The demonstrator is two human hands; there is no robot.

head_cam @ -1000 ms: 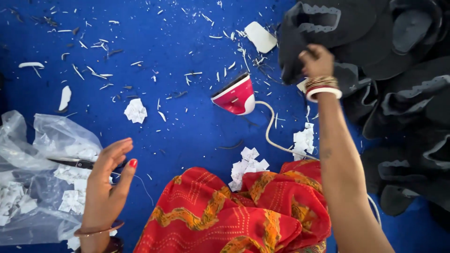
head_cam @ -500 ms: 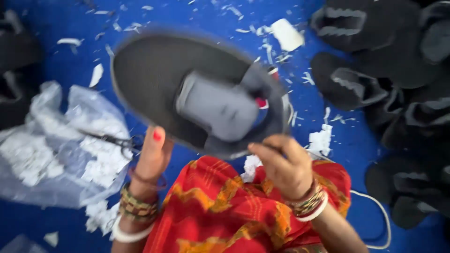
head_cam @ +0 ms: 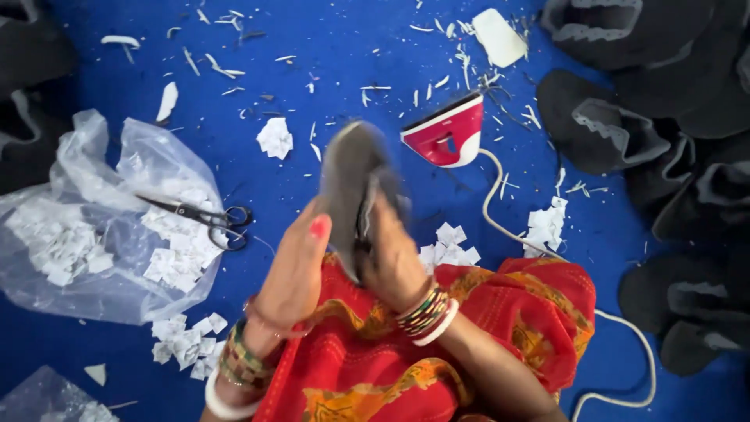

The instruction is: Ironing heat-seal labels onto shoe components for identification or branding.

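Both hands hold a dark grey sandal sole (head_cam: 349, 184) edge-on above the lap, centre of view. L. hand (head_cam: 293, 273): fingers curled behind the sole, thumb w/ red nail on its near face. R. hand (head_cam: 393, 262): closed around the sole's lower part & strap. Red-orange patterned cloth (head_cam: 469, 344) covers the lap. Scissors (head_cam: 205, 217) lie on a clear plastic bag (head_cam: 94, 234) w/ white paper bits, left. Red-and-white iron (head_cam: 447, 133) stands just beyond the sole; black sandals (head_cam: 664, 141) heaped at right.

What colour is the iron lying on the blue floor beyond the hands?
The iron is red with white trim, seen clearly in the head view.
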